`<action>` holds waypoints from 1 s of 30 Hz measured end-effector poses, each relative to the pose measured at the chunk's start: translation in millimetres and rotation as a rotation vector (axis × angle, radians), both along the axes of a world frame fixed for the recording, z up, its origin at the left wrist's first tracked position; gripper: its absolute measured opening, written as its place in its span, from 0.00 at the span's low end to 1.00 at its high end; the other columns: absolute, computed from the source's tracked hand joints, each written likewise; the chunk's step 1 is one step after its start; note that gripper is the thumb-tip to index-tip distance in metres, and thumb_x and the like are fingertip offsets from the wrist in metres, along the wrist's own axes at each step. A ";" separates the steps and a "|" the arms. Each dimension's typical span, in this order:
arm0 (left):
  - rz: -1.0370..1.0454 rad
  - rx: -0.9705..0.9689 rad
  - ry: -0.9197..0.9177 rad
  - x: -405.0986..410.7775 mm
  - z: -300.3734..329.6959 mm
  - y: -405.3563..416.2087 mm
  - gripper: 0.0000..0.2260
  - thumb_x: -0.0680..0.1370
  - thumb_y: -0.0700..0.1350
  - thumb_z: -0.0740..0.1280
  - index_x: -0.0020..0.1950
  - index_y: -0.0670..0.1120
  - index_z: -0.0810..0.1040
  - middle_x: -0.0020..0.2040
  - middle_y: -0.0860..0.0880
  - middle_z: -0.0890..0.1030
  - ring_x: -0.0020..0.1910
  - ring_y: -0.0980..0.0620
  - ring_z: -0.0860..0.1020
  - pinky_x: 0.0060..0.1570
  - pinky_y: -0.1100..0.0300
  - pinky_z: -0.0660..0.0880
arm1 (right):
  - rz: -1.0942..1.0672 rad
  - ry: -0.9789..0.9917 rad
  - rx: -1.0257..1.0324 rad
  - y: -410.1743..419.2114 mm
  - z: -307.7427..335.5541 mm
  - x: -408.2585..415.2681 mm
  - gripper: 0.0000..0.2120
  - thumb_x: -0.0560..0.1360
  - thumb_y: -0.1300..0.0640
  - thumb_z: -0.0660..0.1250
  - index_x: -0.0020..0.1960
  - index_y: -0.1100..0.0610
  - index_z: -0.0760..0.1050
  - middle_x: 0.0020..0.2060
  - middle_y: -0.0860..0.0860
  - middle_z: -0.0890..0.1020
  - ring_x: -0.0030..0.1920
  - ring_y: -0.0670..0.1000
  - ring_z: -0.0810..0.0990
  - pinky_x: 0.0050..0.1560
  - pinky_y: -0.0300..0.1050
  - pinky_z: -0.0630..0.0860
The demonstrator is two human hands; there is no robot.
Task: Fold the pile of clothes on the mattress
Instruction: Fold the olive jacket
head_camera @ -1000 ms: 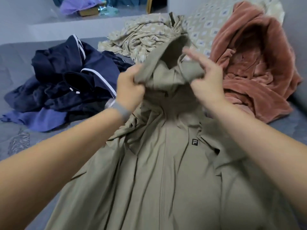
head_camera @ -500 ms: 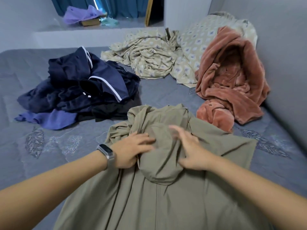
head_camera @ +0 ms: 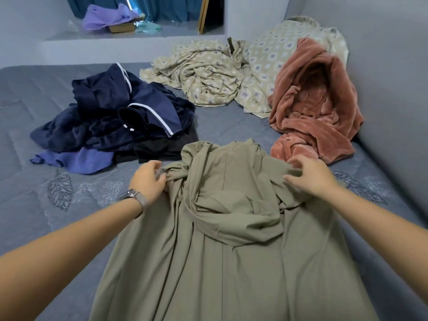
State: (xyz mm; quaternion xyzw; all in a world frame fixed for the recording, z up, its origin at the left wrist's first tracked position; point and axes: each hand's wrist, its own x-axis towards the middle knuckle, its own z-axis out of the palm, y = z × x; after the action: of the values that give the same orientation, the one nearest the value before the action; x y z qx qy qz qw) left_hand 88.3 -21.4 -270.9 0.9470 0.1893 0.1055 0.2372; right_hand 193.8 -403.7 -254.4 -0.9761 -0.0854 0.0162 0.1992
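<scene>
Olive jacket point(head_camera: 231, 239) lies front-up on mattress point(head_camera: 34, 216), hood flopped down between my grips. Left hand point(head_camera: 148, 179) pinches left shoulder cloth; right hand point(head_camera: 308, 176) fingers curl on right shoulder. Best pull both outward, flatten hood first.

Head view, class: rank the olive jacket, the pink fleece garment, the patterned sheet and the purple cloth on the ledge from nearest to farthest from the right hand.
1. olive jacket, under the right hand
2. pink fleece garment, just beyond, by the wall
3. patterned sheet, farther back, centre
4. purple cloth, far left on the ledge
</scene>
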 end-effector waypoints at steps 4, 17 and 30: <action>0.029 -0.095 0.294 38.6 -4.3 -6.0 0.30 0.75 0.56 0.70 0.69 0.39 0.69 0.65 0.42 0.75 0.64 0.41 0.73 0.58 0.54 0.70 | -0.106 0.178 -0.061 2.8 -11.5 15.6 0.44 0.59 0.23 0.66 0.62 0.55 0.72 0.59 0.57 0.78 0.63 0.62 0.73 0.58 0.53 0.72; 0.082 -0.068 -0.010 101.7 6.0 20.7 0.07 0.76 0.43 0.65 0.48 0.43 0.82 0.45 0.43 0.81 0.43 0.45 0.76 0.43 0.58 0.68 | -0.154 -0.049 -0.039 43.1 -34.9 80.0 0.15 0.76 0.49 0.68 0.57 0.57 0.73 0.57 0.62 0.78 0.59 0.64 0.76 0.52 0.51 0.72; -0.542 0.516 0.458 -60.7 -45.9 -73.5 0.30 0.73 0.65 0.35 0.75 0.67 0.47 0.79 0.51 0.48 0.78 0.49 0.46 0.75 0.43 0.46 | 0.335 0.128 -0.326 9.5 -54.6 -94.6 0.27 0.76 0.34 0.49 0.74 0.36 0.57 0.77 0.49 0.58 0.78 0.51 0.51 0.74 0.60 0.47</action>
State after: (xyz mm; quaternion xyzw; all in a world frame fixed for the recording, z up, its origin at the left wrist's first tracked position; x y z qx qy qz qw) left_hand 27.6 -94.8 -316.8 0.9896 -0.0509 -0.1294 -0.0362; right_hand 99.2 -394.2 -309.0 -0.9645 -0.2297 0.1242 0.0383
